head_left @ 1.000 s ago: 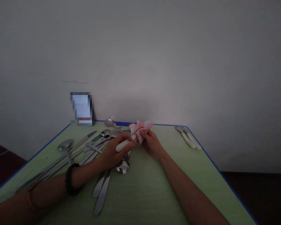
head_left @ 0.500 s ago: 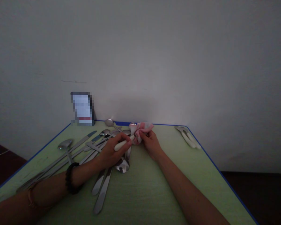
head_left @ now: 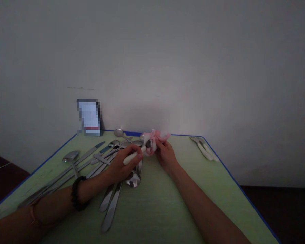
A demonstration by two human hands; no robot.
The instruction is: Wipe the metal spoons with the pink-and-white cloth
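My left hand [head_left: 124, 162] is closed round the cream handle [head_left: 131, 158] of a utensil whose dark metal end [head_left: 148, 143] points to the right, against a cloth. The pink and white cloth [head_left: 154, 146] is crumpled, pinched between the fingers of my right hand [head_left: 165, 152]. Part of the utensil's head is hidden in the cloth's folds. Metal spoons and knives lie in a loose pile beneath and left of my left hand, among them a spoon bowl [head_left: 133, 179] and a knife handle [head_left: 112, 211].
The green table [head_left: 152, 210] has a blue edge and stands against a pale wall. A blurred phone [head_left: 90, 117] leans upright at the back left. Two cream-handled utensils [head_left: 205, 150] lie at the right. A ladle [head_left: 71, 156] rests at the left.
My right hand and the cloth have shifted slightly to the right, and more of the utensil's metal end now shows. My left hand has barely moved.
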